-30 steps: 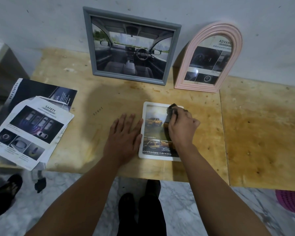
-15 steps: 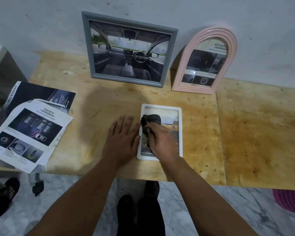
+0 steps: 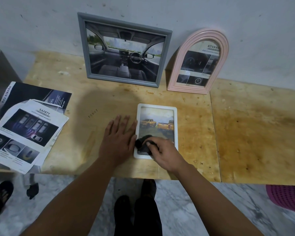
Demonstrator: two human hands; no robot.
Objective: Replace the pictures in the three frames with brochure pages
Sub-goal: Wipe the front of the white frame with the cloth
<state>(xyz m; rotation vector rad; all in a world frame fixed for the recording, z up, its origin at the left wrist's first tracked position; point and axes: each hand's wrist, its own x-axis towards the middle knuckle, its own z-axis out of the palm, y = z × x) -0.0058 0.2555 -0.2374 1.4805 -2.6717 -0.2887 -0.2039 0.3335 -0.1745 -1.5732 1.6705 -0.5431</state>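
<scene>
White frame: the white frame [image 3: 175, 126] lies flat on the plywood worktop [image 3: 194, 133] near its front edge, long axis running away from me toward the wall; it holds a brochure page showing two yellow pickup trucks, the page's top at the far end.
Grey frame: the grey frame [image 3: 83, 48] stands leaning against the wall, long axis sideways, holding a page with a car interior seen from the back seats.
Pink frame: the pink arched frame [image 3: 182, 62] leans on the wall just right of the grey one, arch upward, holding a page headed "ADVANC…" with dark panels.
Loose pages: a pile of brochure pages [image 3: 27, 132] sits at the worktop's left end, the top sheet headed "SAFETY", partly overhanging the front edge.
My left hand: my left hand [image 3: 118, 140] rests flat on the worktop, fingers straight, its edge touching the white frame's left side.
My right hand: my right hand [image 3: 163, 152] grips a dark cloth [image 3: 142, 142], pressing it on the glass at the frame's near left corner.
</scene>
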